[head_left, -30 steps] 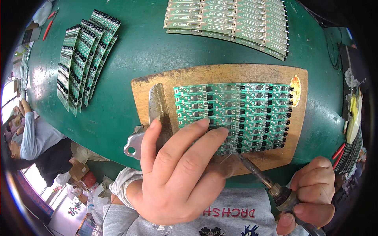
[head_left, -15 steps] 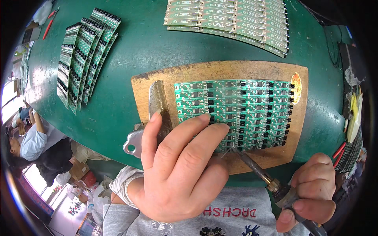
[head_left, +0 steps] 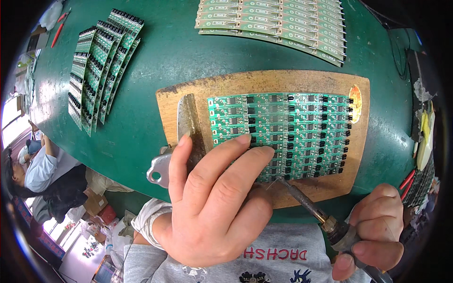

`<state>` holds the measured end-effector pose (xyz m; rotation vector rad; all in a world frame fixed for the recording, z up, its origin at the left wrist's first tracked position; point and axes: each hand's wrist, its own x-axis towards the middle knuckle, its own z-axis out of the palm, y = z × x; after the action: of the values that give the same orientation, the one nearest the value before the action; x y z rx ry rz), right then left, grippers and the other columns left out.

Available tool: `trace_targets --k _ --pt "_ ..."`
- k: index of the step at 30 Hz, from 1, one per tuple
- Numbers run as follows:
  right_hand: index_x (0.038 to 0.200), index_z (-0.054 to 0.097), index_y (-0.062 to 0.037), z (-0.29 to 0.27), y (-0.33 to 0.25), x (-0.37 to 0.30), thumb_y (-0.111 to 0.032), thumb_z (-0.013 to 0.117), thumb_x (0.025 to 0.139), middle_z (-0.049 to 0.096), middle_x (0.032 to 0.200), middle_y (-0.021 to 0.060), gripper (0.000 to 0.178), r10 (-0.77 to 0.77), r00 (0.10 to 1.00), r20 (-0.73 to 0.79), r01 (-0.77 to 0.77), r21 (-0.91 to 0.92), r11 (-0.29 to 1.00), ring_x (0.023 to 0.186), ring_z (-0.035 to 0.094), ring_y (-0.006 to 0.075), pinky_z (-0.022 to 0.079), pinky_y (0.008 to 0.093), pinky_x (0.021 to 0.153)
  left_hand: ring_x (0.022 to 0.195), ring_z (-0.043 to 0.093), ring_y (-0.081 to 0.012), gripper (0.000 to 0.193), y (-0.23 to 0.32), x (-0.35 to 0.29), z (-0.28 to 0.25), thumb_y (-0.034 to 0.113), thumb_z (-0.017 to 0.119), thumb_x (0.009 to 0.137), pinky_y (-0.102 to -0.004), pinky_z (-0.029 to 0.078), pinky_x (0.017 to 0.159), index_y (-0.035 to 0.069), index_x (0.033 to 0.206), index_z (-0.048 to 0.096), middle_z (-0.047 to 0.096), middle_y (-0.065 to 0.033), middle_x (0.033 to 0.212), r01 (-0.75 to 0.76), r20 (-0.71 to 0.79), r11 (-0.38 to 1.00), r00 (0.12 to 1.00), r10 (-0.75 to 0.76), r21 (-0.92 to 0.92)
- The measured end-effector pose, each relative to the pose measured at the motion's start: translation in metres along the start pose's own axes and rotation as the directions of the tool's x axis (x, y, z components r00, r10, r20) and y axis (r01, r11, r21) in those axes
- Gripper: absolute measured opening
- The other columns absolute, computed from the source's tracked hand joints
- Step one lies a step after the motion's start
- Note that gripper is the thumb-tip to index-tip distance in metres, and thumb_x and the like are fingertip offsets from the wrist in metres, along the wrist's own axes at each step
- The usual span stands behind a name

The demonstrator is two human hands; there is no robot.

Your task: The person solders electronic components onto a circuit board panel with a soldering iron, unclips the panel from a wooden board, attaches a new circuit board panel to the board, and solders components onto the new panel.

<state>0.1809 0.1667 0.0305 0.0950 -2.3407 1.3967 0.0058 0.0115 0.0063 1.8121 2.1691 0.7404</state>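
A green circuit board panel (head_left: 309,134) with rows of black components lies on a wooden board (head_left: 264,81). My left hand (head_left: 219,207) reaches over its lower left, outer fingers resting on the panel. The curled index finger pinches a thin solder wire (head_left: 271,185), with the thumb hidden beneath the hand. In my right hand (head_left: 379,231), a soldering iron (head_left: 304,200) points up and left. Its tip meets the panel's near edge beside the wire. A metal plate (head_left: 185,118) and a metal piece with a hole (head_left: 159,170) sit at the wooden board's left, partly behind my fingers.
On the green table (head_left: 160,56), overlapping circuit panels (head_left: 101,70) lie at the far left. A stack of pale panels (head_left: 271,21) stands at the back. Red-handled tools (head_left: 406,185) rest at the right edge. Another person (head_left: 42,170) sits at the left.
The view has shifted very slightly. Both hands, the iron and the panel keep nearly the same places, with the iron's tip still at the near edge. The other person has moved a little.
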Motion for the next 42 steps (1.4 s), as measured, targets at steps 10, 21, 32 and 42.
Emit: trace_targets --k 10,21,32,42 --pt "0.096 0.040 -0.0021 -0.001 0.006 0.003 -0.009 0.063 0.084 0.041 0.056 0.0040 0.027 -0.014 1.000 -0.002 0.014 -0.014 1.000 0.043 0.034 0.0132 0.026 0.0294 0.036 0.104 0.060 -0.0370 0.025 -0.002 -0.004 0.003 0.009 0.072 0.049 -0.0591 0.032 0.100 0.008 0.067 0.055 0.064 -0.0168 0.107 -0.010 -0.008 1.000 1.000 0.010 0.018" --pt "0.095 0.040 -0.0032 0.031 0.004 0.002 -0.007 0.061 0.084 0.040 0.056 0.0035 0.024 -0.031 0.999 -0.012 0.031 0.010 0.999 0.042 0.033 0.0124 0.025 0.0288 0.036 0.105 0.060 -0.0378 0.026 -0.019 -0.032 0.001 0.010 0.072 0.049 -0.0594 0.032 0.101 0.008 0.066 0.054 0.063 -0.0177 0.108 -0.012 -0.001 1.000 1.000 0.012 0.026" --pt "0.092 0.043 -0.0168 0.031 0.004 -0.017 -0.033 0.066 0.082 0.038 0.063 -0.0029 0.030 0.007 0.960 -0.281 -0.072 -0.219 0.973 0.058 0.041 0.0124 0.033 0.0261 0.048 0.108 0.058 -0.0385 0.024 -0.009 -0.015 -0.005 0.008 0.072 0.052 -0.0606 0.027 0.103 0.008 0.069 0.056 0.064 -0.0182 0.107 -0.004 0.014 1.000 1.000 0.004 -0.010" --pt "0.094 0.041 -0.0092 -0.021 0.003 -0.043 -0.023 0.068 0.081 0.038 0.058 0.0014 0.033 -0.100 0.826 -0.555 -0.181 -0.429 0.885 0.048 0.034 0.0143 0.029 0.0322 0.049 0.118 0.049 -0.0431 0.017 -0.035 -0.023 -0.021 0.002 0.069 0.067 -0.0531 0.030 0.104 0.005 0.077 0.055 0.055 -0.0210 0.122 0.117 -0.099 0.976 0.986 -0.137 -0.185"
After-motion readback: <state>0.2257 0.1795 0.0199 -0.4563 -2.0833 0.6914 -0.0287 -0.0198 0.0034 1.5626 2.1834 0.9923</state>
